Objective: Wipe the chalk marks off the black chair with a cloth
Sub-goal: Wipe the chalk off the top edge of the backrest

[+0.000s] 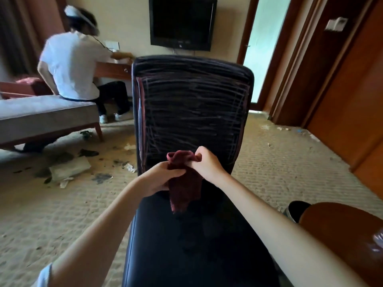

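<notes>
Head view is giving me both hands out in front, low against the backrest of the black chair (192, 104). I'm holding the dark red cloth (184, 183) between them: my left hand (163, 177) is gripping its middle from the left side, and my right hand (205, 162) is pinching the bunched top edge, so each grip is clamped on the cloth, with the loose tail hanging down just above the seat. The chalk marks (192, 96) are covering the backrest in pale, mostly crosswise strokes, with a reddish line down each side. As I judge it, I'm readying the cloth and wiping is not yet under way, since the cloth is not pressing on the leather. Next, I reckon, I'm needing to wad it into a pad in one hand, press it flat on the backrest and sweep across the strokes, steadying the chair with the other hand.
</notes>
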A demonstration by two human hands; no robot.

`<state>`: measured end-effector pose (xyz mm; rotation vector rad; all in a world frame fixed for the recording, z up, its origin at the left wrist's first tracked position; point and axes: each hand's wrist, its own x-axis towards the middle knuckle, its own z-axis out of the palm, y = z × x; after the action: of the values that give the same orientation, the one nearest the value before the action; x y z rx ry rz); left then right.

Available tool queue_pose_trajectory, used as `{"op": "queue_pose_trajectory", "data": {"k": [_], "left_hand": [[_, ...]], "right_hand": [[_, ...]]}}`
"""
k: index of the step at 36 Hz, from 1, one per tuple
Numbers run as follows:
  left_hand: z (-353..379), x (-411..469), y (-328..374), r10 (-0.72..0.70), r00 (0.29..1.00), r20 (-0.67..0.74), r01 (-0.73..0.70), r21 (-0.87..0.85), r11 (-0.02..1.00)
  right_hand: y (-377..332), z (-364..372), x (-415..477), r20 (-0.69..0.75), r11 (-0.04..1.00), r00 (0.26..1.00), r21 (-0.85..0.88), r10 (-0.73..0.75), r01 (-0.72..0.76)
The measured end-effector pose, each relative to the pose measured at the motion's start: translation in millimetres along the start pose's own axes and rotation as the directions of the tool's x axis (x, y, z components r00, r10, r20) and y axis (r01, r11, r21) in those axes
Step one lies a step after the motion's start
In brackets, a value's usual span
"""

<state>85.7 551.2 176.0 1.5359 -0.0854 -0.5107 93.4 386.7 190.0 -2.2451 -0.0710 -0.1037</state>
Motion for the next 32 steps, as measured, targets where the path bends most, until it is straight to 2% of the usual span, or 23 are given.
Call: {"op": "queue_pose_trajectory", "data": {"k": [4, 6, 9, 11, 12, 14, 17, 18, 20, 22, 24, 28, 32], "left_hand": [[1.2, -12.7, 11.1, 0.041, 0.999, -0.036, -0.038, 0.067, 0.997], [3.9, -18.2, 16.9, 0.083, 0.994, -0.071, -0.073, 0.134, 0.988], [6.0, -25.1, 25.1, 0.161, 0.983, -0.093, -0.144, 0.167, 0.975], [4.3, -30.0, 30.0, 0.162, 0.984, -0.079, -0.153, 0.112, 0.982], [2.8, -32.5, 31.8, 0.152, 0.987, -0.055, -0.149, 0.064, 0.987], [0.9, -38.5, 35.4, 0.140, 0.990, 0.015, -0.140, -0.008, 0.990], [1.4, -45.9, 40.3, 0.147, 0.981, 0.123, -0.137, -0.088, 0.987], [2.6, -48.9, 42.5, 0.155, 0.976, 0.151, -0.142, -0.093, 0.985], [5.7, -51.5, 48.7, 0.167, 0.970, 0.177, -0.160, -0.053, 0.986], [5.3, -55.2, 46.1, 0.154, 0.973, 0.171, -0.151, -0.033, 0.988], [3.1, -54.1, 45.4, 0.130, 0.979, 0.158, -0.130, -0.015, 0.991], [-12.8, -57.5, 25.1, 0.033, 0.990, 0.138, -0.029, -0.035, 0.999], [-29.0, -59.0, -3.4, 0.000, 0.999, 0.032, 0.002, -0.073, 0.997]], "right_hand": [[-6.9, -11.8, -8.6, -0.065, 0.995, 0.996, 0.072, -0.061, 0.066], [-11.9, -18.7, -16.4, -0.024, 0.989, 0.992, 0.082, -0.125, 0.126], [-21.9, -32.7, -31.5, 0.256, 0.974, 0.958, 0.215, -0.128, 0.073], [-24.8, -43.5, -39.4, 0.464, 0.971, 0.883, 0.236, -0.071, -0.046], [-23.2, -47.3, -40.6, 0.513, 0.967, 0.857, 0.237, -0.040, -0.096], [-22.7, -51.8, -43.5, 0.485, 0.949, 0.874, 0.281, -0.011, -0.144], [-18.5, -48.9, -43.0, 0.266, 0.957, 0.964, 0.280, -0.004, -0.073], [-17.2, -45.4, -43.6, 0.242, 0.960, 0.970, 0.274, -0.009, -0.059], [-17.5, -38.6, -43.8, 0.282, 0.959, 0.959, 0.275, -0.019, -0.062], [-17.1, -29.9, -47.0, 0.344, 0.956, 0.939, 0.279, -0.005, -0.097], [-14.7, -28.9, -48.8, 0.345, 0.936, 0.939, 0.333, -0.007, -0.116], [-5.5, -9.1, -52.2, 0.301, 0.951, 0.953, 0.283, 0.033, -0.122], [3.8, 31.9, -49.2, 0.239, 0.952, 0.969, 0.277, 0.066, -0.133]]}}
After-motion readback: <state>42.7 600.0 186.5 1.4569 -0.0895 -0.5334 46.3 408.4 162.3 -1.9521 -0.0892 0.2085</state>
